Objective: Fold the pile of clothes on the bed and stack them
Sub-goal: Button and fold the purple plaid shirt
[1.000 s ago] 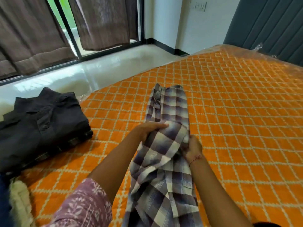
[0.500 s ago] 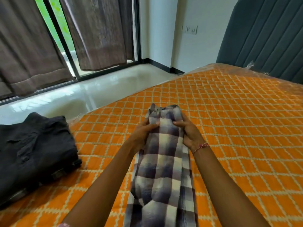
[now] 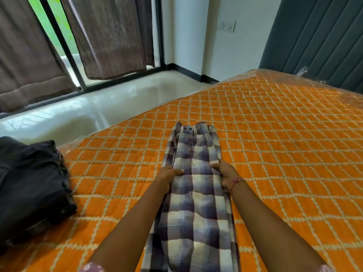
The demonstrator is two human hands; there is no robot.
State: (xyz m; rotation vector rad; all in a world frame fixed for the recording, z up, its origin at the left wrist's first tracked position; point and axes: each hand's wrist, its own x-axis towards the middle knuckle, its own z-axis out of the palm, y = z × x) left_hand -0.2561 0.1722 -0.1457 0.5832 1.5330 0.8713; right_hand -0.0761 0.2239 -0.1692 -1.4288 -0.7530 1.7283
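A purple and white plaid shirt (image 3: 194, 203) lies folded into a long narrow strip on the orange quilted bed (image 3: 275, 154), collar end pointing away from me. My left hand (image 3: 169, 176) grips its left edge about a third of the way down from the collar. My right hand (image 3: 225, 174), with a red thread at the wrist, grips the right edge at the same height. Both thumbs lie on top of the cloth. A folded dark grey garment (image 3: 29, 193) sits on the bed at the far left.
The bed's left edge runs diagonally, with a pale glossy floor (image 3: 88, 114) beyond it. Brown curtains (image 3: 110, 36) hang over a sliding glass door. A dark grey padded headboard (image 3: 318, 40) stands at the back right. Orange quilt stretches right of the shirt.
Both hands slid back from the collar end toward me along the shirt's edges. The upper flap now lies flat, the strip is smoother, and the view has tilted up.
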